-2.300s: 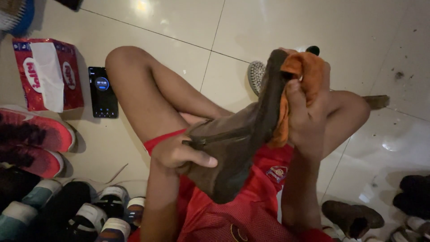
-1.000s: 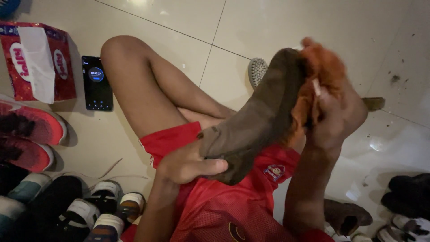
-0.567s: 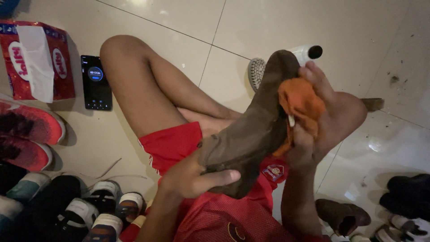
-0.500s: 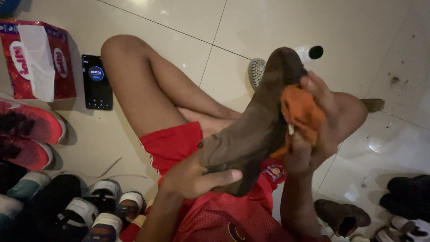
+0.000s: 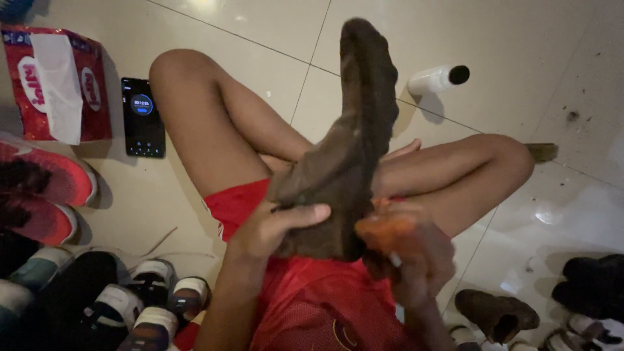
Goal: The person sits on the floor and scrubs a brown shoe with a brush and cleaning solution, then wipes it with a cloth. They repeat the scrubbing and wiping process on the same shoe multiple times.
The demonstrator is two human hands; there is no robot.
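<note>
Glossy pale tile floor (image 5: 520,58), open toward the top. Shoes (image 5: 97,305) crowd the left and right edges; tissue pack (image 5: 55,84) and phone (image 5: 143,117) lie upper left. Brown suede boot (image 5: 351,149), toe raised over the lap: left hand (image 5: 273,227) grips its ankle; right hand (image 5: 416,257) is closed on an orange cloth (image 5: 383,227) against its heel.

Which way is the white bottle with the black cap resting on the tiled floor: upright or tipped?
Tipped: the white bottle with the black cap lies on its side.

Person wears red shorts (image 5: 237,201) and a red mesh jersey (image 5: 312,305) with a small yellow-outlined crest near the hem. Legs, forearms and both hands bare, no sleeves showing.
</note>
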